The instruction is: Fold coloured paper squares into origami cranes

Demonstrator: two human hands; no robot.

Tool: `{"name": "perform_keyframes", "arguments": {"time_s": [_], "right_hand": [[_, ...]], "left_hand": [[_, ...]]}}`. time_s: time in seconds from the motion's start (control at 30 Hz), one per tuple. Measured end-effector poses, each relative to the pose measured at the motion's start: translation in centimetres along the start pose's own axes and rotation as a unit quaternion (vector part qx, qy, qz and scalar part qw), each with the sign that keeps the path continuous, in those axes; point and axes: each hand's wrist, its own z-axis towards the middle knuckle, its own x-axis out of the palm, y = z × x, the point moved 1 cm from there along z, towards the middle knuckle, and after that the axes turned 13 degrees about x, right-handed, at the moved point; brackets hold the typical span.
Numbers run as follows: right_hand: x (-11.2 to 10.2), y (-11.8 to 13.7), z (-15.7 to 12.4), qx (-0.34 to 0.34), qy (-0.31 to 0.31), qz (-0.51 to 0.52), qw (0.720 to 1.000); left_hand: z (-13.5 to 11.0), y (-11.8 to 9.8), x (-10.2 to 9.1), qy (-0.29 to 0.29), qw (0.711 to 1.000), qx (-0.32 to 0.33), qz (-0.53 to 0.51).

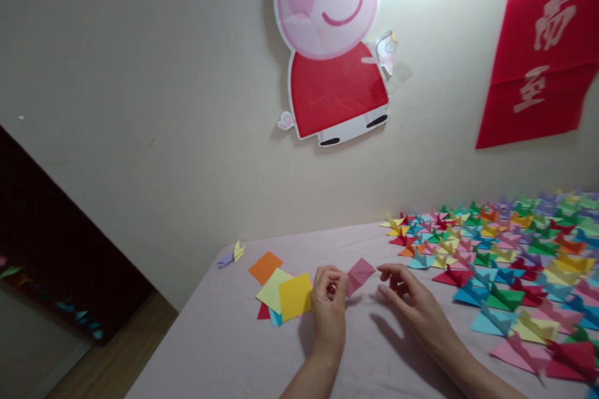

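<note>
Indoors, pink counter meets cream wall; left hand pinches folded pink paper, right hand beside it, fingers spread, empty.

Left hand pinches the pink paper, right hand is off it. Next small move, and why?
Probably bring the right hand onto the free corner of the pink folded paper. The left hand pinches only its left end, so the rest juts out toward the right hand, which hovers open just beside it, touching nothing.
</note>
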Motion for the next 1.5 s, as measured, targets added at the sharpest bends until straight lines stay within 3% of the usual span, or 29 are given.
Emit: {"name": "perform_keyframes", "arguments": {"time_s": [0.23, 0.4, 0.53, 0.63, 0.77, 0.87, 1.03, 1.2, 1.4, 1.5], "right_hand": [[0.0, 0.6, -0.1, -0.001, 0.028, 0.041, 0.999], [0.5, 0.4, -0.2, 0.026, 0.125, 0.082, 0.988], [0.6, 0.1, 0.0, 0.037, 0.079, 0.089, 0.992], [0.4, -0.2, 0.3, 0.065, 0.066, 0.121, 0.988], [0.4, -0.2, 0.5, 0.087, 0.113, 0.130, 0.981], [0.4, 0.2, 0.4, 0.090, 0.131, 0.144, 0.977], [0.4, 1.1, 0.2, 0.109, 0.185, 0.171, 0.962], [0.4, 0.8, 0.1, 0.103, 0.135, 0.160, 0.972], [0.7, -0.6, 0.2, 0.123, 0.115, 0.225, 0.960], [0.5, -0.5, 0.1, 0.097, 0.089, 0.195, 0.972]], "left_hand": [[0.1, 0.1, 0.1, 0.001, 1.000, -0.008, -0.010], [-0.1, 0.0, 0.3, 0.020, 1.000, -0.010, -0.018], [-0.6, -0.3, 0.7, 0.067, 0.997, -0.019, -0.043], [-1.1, -0.4, 0.9, 0.116, 0.986, -0.068, -0.098], [-1.3, -0.3, 1.1, 0.161, 0.953, -0.152, -0.205], [-1.1, -0.2, 1.0, 0.136, 0.938, -0.171, -0.268], [-0.6, -0.2, 0.8, 0.065, 0.954, -0.154, -0.248], [-0.6, -0.4, 1.0, 0.064, 0.964, -0.137, -0.219], [-1.3, -0.5, 1.1, 0.080, 0.979, -0.106, -0.156], [-1.5, -0.4, 1.1, 0.090, 0.982, -0.083, -0.141]]}}
